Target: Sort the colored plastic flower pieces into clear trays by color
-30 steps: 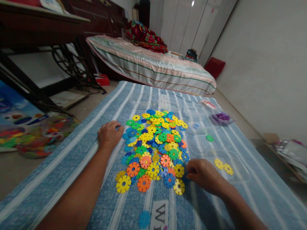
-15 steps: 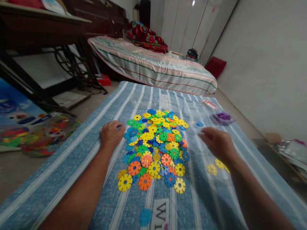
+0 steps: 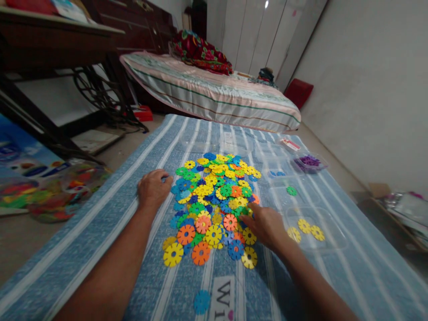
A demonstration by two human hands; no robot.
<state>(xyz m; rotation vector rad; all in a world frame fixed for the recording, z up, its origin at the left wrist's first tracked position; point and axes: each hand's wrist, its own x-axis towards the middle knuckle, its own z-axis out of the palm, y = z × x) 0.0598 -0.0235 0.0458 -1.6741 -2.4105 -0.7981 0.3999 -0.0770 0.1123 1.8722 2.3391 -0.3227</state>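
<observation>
My left hand (image 3: pixel 154 189) rests on the striped cloth, just left of a heap of notched plastic discs (image 3: pixel 203 190) in yellow, green, blue and orange. Its fingers bend loosely, with a gap by the thumb. At the heap's right edge is my right hand (image 3: pixel 264 223), thumb and forefinger apart around a green disc (image 3: pixel 244 211); a grip on it does not show. Clear trays line the right side: one holds yellow discs (image 3: pixel 304 226), another a green disc (image 3: pixel 291 191), a third small blue discs (image 3: pixel 277 174).
Purple pieces (image 3: pixel 308 161) fill a clear box at the far right. A single blue disc (image 3: pixel 202 302) lies near me beside printed letters. Clear lids or trays (image 3: pixel 200 143) lie behind the heap. Beyond are a bed (image 3: pixel 214 96) and, leftward, a treadle table (image 3: pixel 60 44).
My right hand has moved left and toward me, from beside the blue-disc tray to the heap's right edge. The trays it covered now show. My left hand stays put.
</observation>
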